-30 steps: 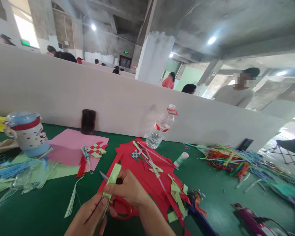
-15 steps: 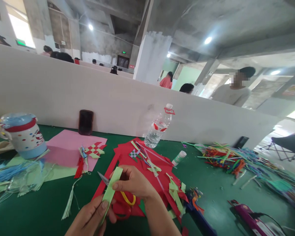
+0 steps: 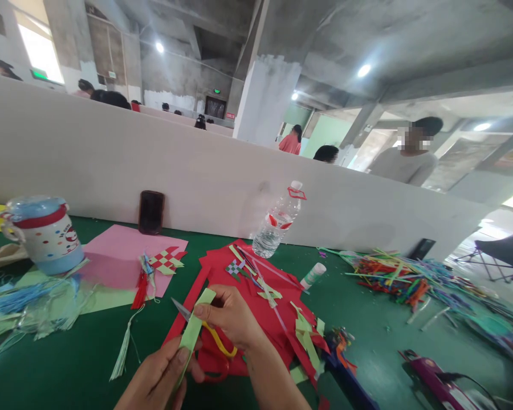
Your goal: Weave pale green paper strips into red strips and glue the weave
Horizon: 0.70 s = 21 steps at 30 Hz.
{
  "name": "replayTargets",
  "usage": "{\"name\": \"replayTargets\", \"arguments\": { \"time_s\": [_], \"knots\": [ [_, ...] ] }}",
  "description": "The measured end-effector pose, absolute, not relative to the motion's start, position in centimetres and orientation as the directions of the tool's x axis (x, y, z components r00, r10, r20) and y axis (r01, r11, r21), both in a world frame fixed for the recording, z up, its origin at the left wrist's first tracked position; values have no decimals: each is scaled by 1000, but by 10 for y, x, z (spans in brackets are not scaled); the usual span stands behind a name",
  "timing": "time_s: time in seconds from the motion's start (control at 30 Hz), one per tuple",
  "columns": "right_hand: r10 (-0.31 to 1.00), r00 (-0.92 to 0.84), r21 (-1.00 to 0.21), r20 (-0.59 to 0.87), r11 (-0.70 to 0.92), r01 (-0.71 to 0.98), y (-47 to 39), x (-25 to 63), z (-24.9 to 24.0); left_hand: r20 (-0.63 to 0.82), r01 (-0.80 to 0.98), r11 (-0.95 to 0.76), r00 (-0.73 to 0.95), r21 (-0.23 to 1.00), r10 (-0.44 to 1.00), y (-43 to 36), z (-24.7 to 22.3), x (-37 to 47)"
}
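A light green paper strip [image 3: 192, 330] is stretched between my two hands. My left hand [image 3: 158, 370] pinches its lower end, and my right hand [image 3: 226, 316] grips the upper end between thumb and fingers. Behind the strip lie scissors [image 3: 218, 340] with yellow and red handles, their blades pointing up-left; the strip and my fingers partly cover them. Underneath are sheets of red paper [image 3: 277, 336]. Small woven paper pieces and green scraps [image 3: 305, 336] rest on the red paper. To the left, a red and green woven paper fish [image 3: 166, 260] with a red tassel lies on pink paper [image 3: 111, 256].
A blue and white jug [image 3: 47, 242] and a phone [image 3: 151, 212] stand along the white partition [image 3: 196, 171]. Further right are a water bottle [image 3: 276, 225], a glue stick [image 3: 313, 275], a pile of colored strips [image 3: 393, 273] and a purple glue gun [image 3: 436, 378]. A pale tassel [image 3: 123, 347] lies left.
The view has shifted slightly. My right hand has moved a little with the strip's upper end, and more of the yellow scissor handle shows. Both hands keep their hold.
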State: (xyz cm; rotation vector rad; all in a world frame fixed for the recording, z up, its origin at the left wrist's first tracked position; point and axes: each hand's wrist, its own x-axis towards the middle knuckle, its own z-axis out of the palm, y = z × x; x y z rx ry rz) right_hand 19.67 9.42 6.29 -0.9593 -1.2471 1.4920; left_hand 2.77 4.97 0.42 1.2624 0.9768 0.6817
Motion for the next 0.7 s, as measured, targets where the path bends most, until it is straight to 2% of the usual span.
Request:
{"name": "replayTargets", "arguments": {
  "time_s": [0.2,0.4,0.53,0.7],
  "knots": [
    [985,-167,-995,-54,-66,-70,99,203,56,-209,113,176,459,978,863,49,7,29],
    [994,-100,-999,-41,-44,-29,99,205,57,-219,100,195,488,976,845,50,3,28],
    [994,-100,-999,-35,-34,13,94,195,61,-217,19,247,545,969,810,55,-4,26],
    [983,-161,-996,-85,-81,35,88,180,55,-206,-51,269,512,962,834,60,-8,24]
  ]
}}
